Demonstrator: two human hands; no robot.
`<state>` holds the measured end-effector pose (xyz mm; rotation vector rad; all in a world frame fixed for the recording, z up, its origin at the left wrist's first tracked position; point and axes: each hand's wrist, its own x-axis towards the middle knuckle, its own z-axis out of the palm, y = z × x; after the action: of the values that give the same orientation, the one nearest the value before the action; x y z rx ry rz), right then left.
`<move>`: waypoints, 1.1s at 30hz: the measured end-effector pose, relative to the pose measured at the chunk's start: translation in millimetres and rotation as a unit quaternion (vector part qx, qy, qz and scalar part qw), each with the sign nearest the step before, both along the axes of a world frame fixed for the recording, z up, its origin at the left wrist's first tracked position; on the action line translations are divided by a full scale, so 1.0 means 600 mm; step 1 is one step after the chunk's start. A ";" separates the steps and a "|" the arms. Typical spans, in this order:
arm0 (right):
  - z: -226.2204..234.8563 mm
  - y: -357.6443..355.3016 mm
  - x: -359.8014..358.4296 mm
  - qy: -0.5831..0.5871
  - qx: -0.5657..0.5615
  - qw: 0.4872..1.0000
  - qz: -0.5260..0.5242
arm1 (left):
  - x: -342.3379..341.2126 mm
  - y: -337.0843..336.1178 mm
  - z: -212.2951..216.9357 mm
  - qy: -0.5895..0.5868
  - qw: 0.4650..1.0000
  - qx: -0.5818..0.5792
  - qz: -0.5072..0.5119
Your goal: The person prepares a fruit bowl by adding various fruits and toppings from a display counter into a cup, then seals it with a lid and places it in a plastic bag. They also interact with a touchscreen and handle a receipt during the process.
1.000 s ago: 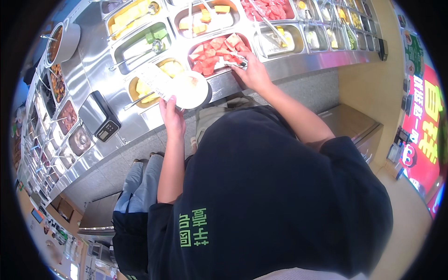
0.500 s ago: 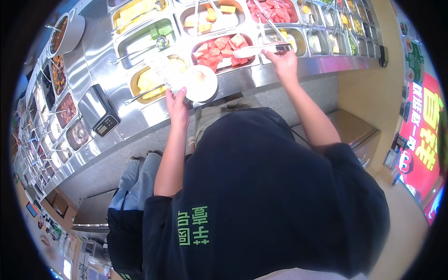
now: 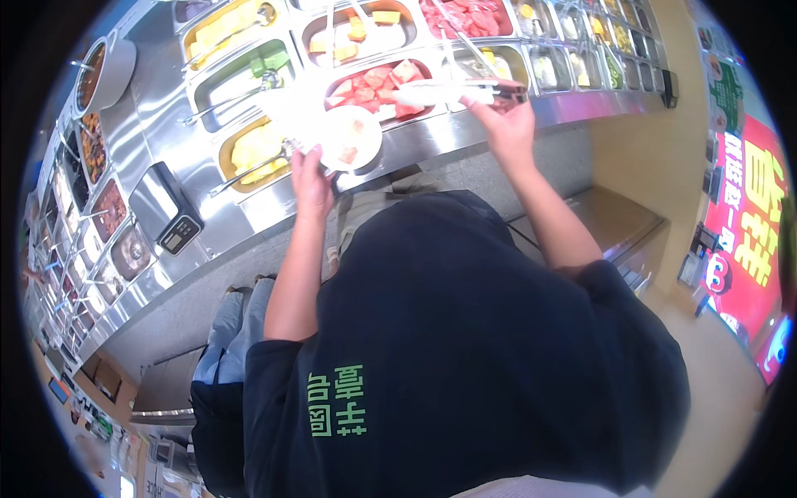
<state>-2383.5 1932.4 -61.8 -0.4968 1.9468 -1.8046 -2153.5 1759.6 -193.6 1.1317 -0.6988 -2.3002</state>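
Note:
My left hand [image 3: 311,187] is closed on the rim of a white bowl [image 3: 370,149], held over the counter's front edge. Inside it lie a few pale red pieces. Beside the bowl is a glaring, washed-out white patch where a paper slip showed earlier. With my right hand [image 3: 508,129] I grip tongs [image 3: 457,88], their tips over the pan of watermelon chunks [image 3: 374,81]. Glare hides whether the tongs pinch a chunk. Just left of the bowl sits a pan of yellow fruit pieces [image 3: 256,151] with a serving utensil in it.
More steel pans of cut fruit, including a red one [image 3: 469,18], line the steel counter [image 3: 154,91]. A black-and-silver scale [image 3: 170,212] stands to the left, near a white pot [image 3: 116,70]. Another person's jeans-clad legs [image 3: 232,332] are at my left.
The bowl's inside faces me more, showing more pale red pieces. My right hand and the tongs have shifted slightly. The whole view has slid a little left, and the paper slip has blurred into glare.

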 end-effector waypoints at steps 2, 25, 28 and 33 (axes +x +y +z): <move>-0.021 0.020 -0.041 0.021 0.019 1.000 -0.008 | 0.019 -0.025 -0.013 0.022 1.000 -0.007 0.016; -0.115 -0.005 -0.003 0.192 0.231 0.925 0.234 | 0.079 -0.001 0.024 -0.064 0.995 -0.076 0.023; -0.114 -0.040 0.003 0.198 0.255 0.895 0.309 | 0.076 -0.003 0.033 -0.072 0.994 -0.076 0.017; -0.137 -0.083 -0.030 0.171 0.301 0.875 0.337 | 0.084 -0.011 0.035 -0.069 0.996 -0.056 -0.003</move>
<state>-2401.7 1882.8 -143.9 -1.1434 2.0491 -0.6613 -2102.9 1752.8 -172.8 1.2471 -0.8716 -2.1727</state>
